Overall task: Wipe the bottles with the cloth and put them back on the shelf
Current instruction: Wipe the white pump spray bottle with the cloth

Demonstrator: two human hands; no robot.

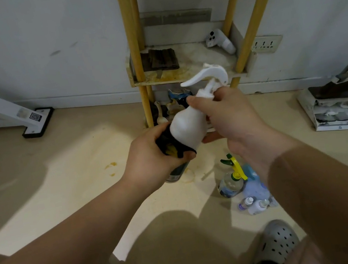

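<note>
A white spray bottle (189,124) with a white trigger head is held tilted in mid-air in front of the shelf. My right hand (232,117) grips it around the neck. My left hand (149,156) holds a dark cloth with yellow in it (169,146) pressed against the bottle's base. The yellow-posted shelf (186,72) stands against the wall behind, its board stained. On the floor to the lower right stand a clear spray bottle with a yellow-green trigger (231,182), a blue bottle (254,185) and two small bottles (253,205).
A dark folded object (162,59) and a white device (220,41) lie on the shelf board. A can (176,173) stands on the floor below my left hand. A dustpan with papers (336,104) is at right, a white frame foot (35,122) at left.
</note>
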